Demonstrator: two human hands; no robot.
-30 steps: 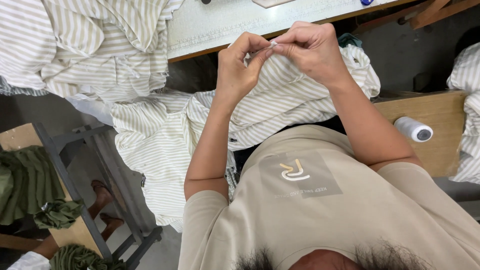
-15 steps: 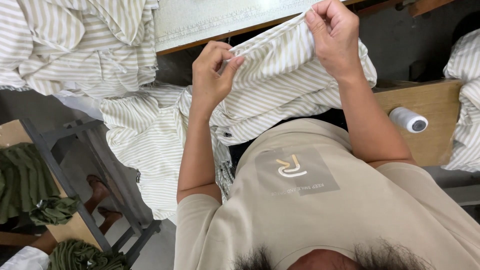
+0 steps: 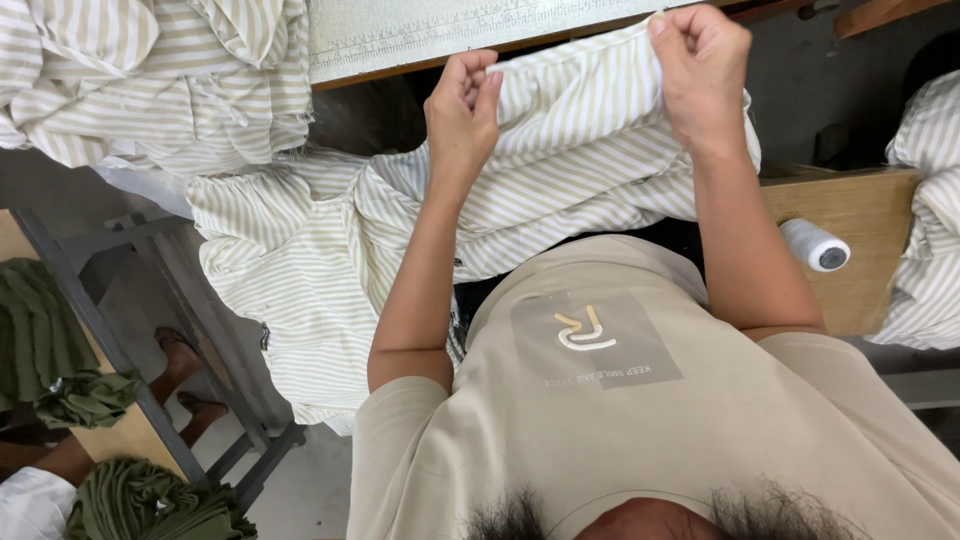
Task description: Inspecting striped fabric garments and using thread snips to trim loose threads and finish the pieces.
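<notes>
Heap of beige-and-white striped garments [image 3: 150,85] piled at the upper left, beside a pale table [image 3: 420,35] with a ruler strip along its edge. White thread spool [image 3: 815,245] lying on a wooden shelf [image 3: 860,215] at the right — more striped cloth [image 3: 925,230] draped just past it. Grey metal frame [image 3: 120,330] slanting across the lower left. Olive-green fabric bundles [image 3: 55,360] on both sides of it — sandalled feet [image 3: 185,375] of another person showing on the floor between.
</notes>
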